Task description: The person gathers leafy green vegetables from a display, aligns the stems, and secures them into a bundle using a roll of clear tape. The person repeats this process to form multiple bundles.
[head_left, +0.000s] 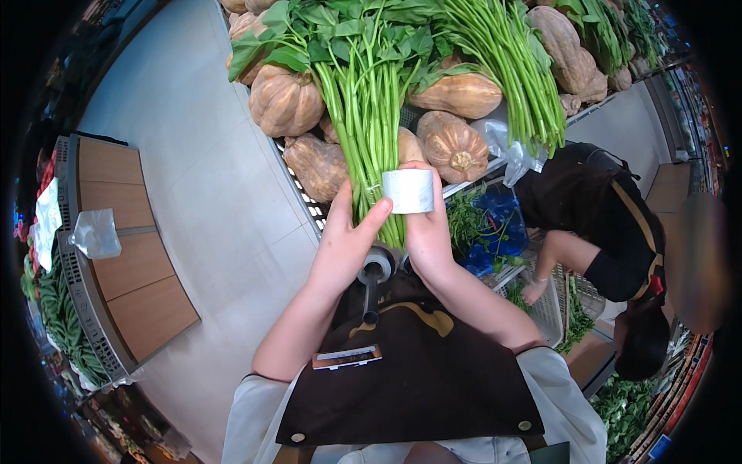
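A bunch of long-stemmed leafy greens [359,108] lies over the pumpkins, its cut stem ends toward me. My left hand [344,232] is closed round the lower stems from the left, thumb across their front. On the right side of the same stems, my right hand [427,232] holds a roll of white tape [408,191] upright against the bunch. My left thumb tip comes close to the roll's lower left edge. The fingers behind the stems and the roll are partly hidden. A narrow pale band [372,188] crosses the stems beside the tape.
Pumpkins [456,147] fill the crate ahead, with a second bunch of greens [514,77] at right. Close by on the right, a co-worker [595,232] bends over a pale basket [550,309]. A wood-fronted display stand [139,255] is at left. A grey cylindrical device [375,271] sits below my hands.
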The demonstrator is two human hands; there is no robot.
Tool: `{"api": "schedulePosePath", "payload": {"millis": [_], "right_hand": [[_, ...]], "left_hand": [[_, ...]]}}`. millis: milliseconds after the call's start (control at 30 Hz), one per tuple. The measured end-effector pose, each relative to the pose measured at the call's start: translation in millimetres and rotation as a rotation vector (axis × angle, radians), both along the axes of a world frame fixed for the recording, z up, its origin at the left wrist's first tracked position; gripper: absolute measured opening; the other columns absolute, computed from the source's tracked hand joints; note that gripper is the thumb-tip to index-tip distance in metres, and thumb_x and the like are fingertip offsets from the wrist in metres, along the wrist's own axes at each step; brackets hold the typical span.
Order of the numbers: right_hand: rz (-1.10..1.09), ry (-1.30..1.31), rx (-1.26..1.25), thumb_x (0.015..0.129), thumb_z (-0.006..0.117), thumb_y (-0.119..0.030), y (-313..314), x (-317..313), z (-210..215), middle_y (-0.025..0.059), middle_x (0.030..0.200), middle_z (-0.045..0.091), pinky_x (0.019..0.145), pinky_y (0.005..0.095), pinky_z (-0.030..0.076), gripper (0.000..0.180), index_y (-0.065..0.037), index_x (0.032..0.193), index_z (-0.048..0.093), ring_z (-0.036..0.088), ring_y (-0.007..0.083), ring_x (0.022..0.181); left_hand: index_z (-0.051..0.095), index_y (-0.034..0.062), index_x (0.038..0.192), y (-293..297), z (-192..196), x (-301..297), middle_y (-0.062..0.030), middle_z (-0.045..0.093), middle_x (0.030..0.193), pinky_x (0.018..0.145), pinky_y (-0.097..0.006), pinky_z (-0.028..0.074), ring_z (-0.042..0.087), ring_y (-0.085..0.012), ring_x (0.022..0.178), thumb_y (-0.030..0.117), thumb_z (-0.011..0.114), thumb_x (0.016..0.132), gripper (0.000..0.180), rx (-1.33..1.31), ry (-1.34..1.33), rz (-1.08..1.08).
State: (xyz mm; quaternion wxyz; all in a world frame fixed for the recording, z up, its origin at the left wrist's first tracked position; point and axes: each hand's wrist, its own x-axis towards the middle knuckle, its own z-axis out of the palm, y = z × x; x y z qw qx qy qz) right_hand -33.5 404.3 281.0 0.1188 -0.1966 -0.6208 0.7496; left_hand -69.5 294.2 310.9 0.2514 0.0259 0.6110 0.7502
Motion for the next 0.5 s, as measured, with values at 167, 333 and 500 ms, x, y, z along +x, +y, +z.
{"api": "schedulePosePath", "payload": {"millis": [167, 333, 500], "right_hand": [[-0.052, -0.039, -0.268, 0.09, 0.042, -0.002, 2, -3, 15, 0.0064, 0.111, 0.049, 0.092, 0.027, 0.036, 0.034, -0.006, 0.123, 0.038, 0.045, 0.0136, 0.106], [-0.059, -0.086, -0.482, 0.091, 0.042, -0.006, 9, -7, 23, 0.0094, 0.116, 0.05, 0.091, 0.028, 0.037, 0.036, -0.004, 0.127, 0.038, 0.047, 0.0157, 0.107], [0.035, -0.118, -0.043, 0.091, 0.042, -0.007, 16, -4, 24, 0.0084, 0.112, 0.053, 0.089, 0.0269, 0.039, 0.033, -0.002, 0.124, 0.04, 0.05, 0.015, 0.103]], "left_hand": [[0.026, -0.0048, 0.135, 4, -14, 1, -0.0148, 0.043, 0.129, 0.102, -0.032, 0.029, 0.04, -0.0198, 0.119, 0.019, 0.061, 0.084, 0.066, 0.092, -0.002, -0.037], [0.032, -0.0018, 0.124, 4, -20, -6, -0.0106, 0.051, 0.11, 0.085, -0.032, 0.045, 0.053, -0.0173, 0.101, 0.01, 0.07, 0.076, 0.062, 0.104, -0.096, -0.08], [0.033, 0.0002, 0.123, 12, -17, -10, -0.0101, 0.052, 0.111, 0.084, -0.032, 0.047, 0.054, -0.0174, 0.1, 0.002, 0.07, 0.072, 0.063, 0.16, -0.193, -0.047]]}}
